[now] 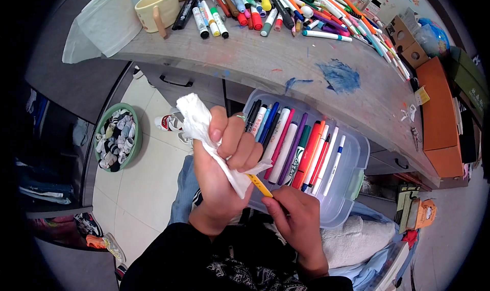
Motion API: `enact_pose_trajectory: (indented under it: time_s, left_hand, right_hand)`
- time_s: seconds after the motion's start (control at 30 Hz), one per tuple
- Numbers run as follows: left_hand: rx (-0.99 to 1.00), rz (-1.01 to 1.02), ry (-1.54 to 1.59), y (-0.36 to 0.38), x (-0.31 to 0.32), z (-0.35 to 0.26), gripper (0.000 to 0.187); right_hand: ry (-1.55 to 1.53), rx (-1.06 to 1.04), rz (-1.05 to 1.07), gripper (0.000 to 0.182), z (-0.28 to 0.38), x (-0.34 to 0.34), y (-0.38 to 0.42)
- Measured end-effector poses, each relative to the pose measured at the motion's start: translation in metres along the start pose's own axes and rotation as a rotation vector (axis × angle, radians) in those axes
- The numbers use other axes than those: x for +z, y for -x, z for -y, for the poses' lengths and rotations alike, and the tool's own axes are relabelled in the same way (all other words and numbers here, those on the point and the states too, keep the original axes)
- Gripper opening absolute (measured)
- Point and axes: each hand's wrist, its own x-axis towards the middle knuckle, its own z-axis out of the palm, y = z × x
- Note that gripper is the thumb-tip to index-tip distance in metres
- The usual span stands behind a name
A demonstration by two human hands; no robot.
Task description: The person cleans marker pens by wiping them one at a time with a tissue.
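Note:
My left hand (235,143) is closed around a crumpled white tissue (194,112), which pokes out above the thumb side and below the fingers. A slim yellow pen (260,185) with dark markings runs out of the tissue; its upper part is hidden in the fist. Its lower end is pinched by my right hand (296,214). Just behind both hands is a clear plastic box (357,163) holding a row of pens and markers, among them a green marker (300,158), an orange one (308,156) and a purple one (293,148).
On the grey desk (245,51) lies a big pile of markers (326,10), beside a cream mug (157,10) and a white container (109,23). Blue stains (339,77) mark the desktop. A green basin (137,150) of socks stands on the floor. An orange box (434,112) sits at right.

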Motion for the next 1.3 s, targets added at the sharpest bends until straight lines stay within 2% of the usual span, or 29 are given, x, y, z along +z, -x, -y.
enact_pose_trajectory:
  time_s: [0.7,0.97,1.03,1.3]
  left_hand:
    - [-0.058,-0.016,0.132,-0.0057,-0.0012,-0.0039,0.029]
    - [-0.085,-0.03,0.263,-0.0062,-0.0053,-0.0035,0.025]
    - [-0.122,-0.065,0.249,-0.007,-0.004,-0.0043,0.03]
    - [-0.191,-0.059,0.31,-0.0082,-0.0044,-0.004,0.027]
  right_hand:
    - [0.076,-0.052,0.023,0.017,0.0011,-0.0014,0.0013]
    - [0.031,-0.079,-0.084,0.016,0.003,-0.0001,0.0019]
    - [0.034,-0.113,-0.089,0.016,0.0019,-0.0008,0.0019]
    - [0.068,-0.166,-0.084,0.02,0.0027,-0.0013,0.0083]
